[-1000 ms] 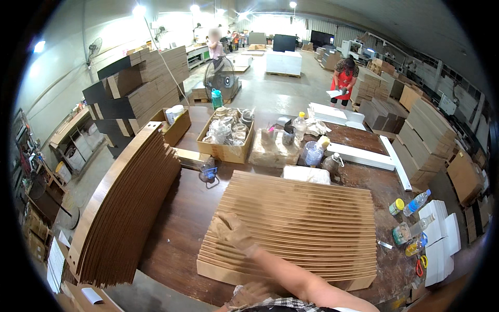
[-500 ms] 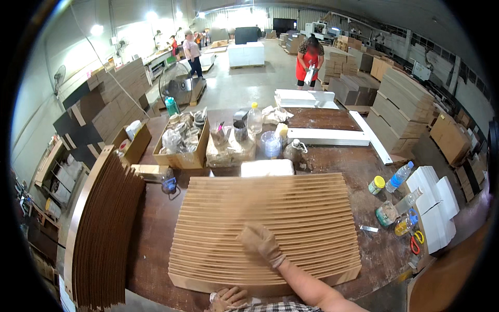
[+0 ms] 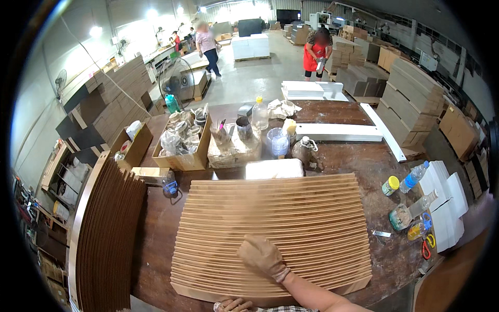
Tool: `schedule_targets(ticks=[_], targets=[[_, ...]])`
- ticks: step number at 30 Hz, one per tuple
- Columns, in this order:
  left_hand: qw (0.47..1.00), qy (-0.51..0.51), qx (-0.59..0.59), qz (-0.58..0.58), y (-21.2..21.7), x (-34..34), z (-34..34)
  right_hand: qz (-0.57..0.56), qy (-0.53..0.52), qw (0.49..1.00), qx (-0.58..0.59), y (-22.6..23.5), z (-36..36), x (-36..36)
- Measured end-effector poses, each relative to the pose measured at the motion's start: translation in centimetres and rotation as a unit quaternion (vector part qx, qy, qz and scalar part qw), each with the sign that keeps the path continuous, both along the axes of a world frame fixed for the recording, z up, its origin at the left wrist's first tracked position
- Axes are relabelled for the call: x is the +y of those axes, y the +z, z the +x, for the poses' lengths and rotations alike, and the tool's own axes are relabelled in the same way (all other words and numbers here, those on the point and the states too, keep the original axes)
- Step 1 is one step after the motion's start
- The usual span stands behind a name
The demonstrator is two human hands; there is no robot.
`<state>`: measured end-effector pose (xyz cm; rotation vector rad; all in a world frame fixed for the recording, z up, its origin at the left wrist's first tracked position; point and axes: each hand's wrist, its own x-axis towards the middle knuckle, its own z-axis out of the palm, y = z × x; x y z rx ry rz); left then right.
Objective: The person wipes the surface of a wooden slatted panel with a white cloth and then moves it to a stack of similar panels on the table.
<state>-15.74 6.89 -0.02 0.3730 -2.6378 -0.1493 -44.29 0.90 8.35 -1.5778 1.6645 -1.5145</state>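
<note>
A panel of parallel light-brown wooden slats (image 3: 312,229) lies flat on the dark brown table (image 3: 156,249). Over its lower middle, my right hand (image 3: 262,257), in a tan glove, is closed in a fist. A vertical smear of motion blur crosses the slats above that fist, and what the fingers hold cannot be made out. At the panel's near edge my left hand (image 3: 235,305), also gloved, has curled fingers and is partly cut off by the frame. Bits of white show beside it, too little to name.
A stack of dark-edged slats (image 3: 104,234) stands at left. Behind the panel are a cardboard box of jars (image 3: 182,162), a wrapped block (image 3: 234,153) and a white tray (image 3: 274,169). Bottles (image 3: 414,177) and scissors (image 3: 427,247) lie right. A person in a red apron (image 3: 317,54) stands beyond.
The view has shifted slightly, so the table's things sit a little differently. My right fist stays over the lower slats; the blur above it is narrower. The far person in pink has stepped right.
</note>
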Motion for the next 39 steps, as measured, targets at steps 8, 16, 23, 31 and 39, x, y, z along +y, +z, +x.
schedule_targets(ticks=[8, 16, 23, 31, 39], targets=[[1.000, -0.006, -0.006, -0.007, 0.5, -0.3, 0.3, 0.015, 0.032, 0.996, -0.084, 5.5, 0.2, 0.0], [1.000, 0.014, 0.009, -0.016, -0.4, -0.1, 0.1, 0.067, 0.037, 0.996, -0.048, 3.7, -0.3, 0.0], [1.000, -0.001, -0.011, -0.026, -1.0, 0.1, 0.6, -0.091, -0.025, 0.991, 0.098, 1.4, 0.3, -0.1], [0.999, -0.006, -0.030, 0.011, -2.1, 0.2, 1.7, 0.039, 0.028, 0.998, -0.042, 2.5, 0.2, 0.1], [0.997, 0.036, -0.003, 0.074, -0.7, 0.9, 0.4, 0.051, 0.023, 0.998, 0.021, -0.1, -0.2, -0.1]])
